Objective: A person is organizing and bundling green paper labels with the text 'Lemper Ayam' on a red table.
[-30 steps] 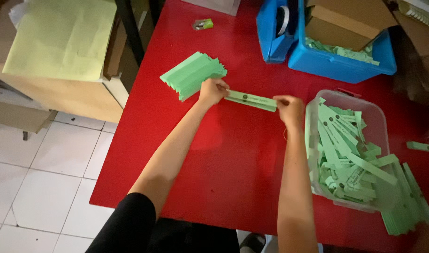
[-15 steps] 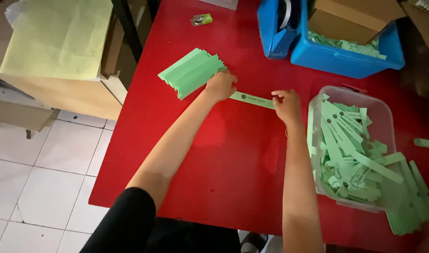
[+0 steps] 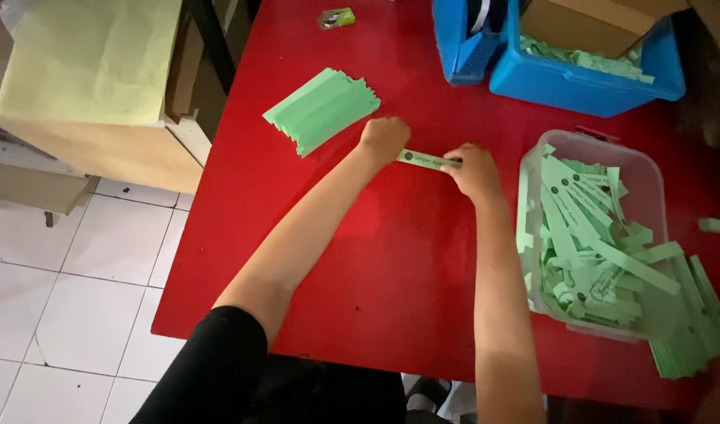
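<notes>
A long, thin strip of light green paper (image 3: pixel 427 161) lies flat on the red table top, stretched out sideways with its right end tipped a little lower. It has a small dark round mark and some dark print near its left end (too small to read). Both ends are covered, so only the middle part shows

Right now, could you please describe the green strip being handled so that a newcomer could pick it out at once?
On the red table, look between the fanned green stack and the clear tub of loose strips. There the left hand and right hand each grip an end of one green paper strip. It alone is single, flat, and stretched between two hands.
</notes>
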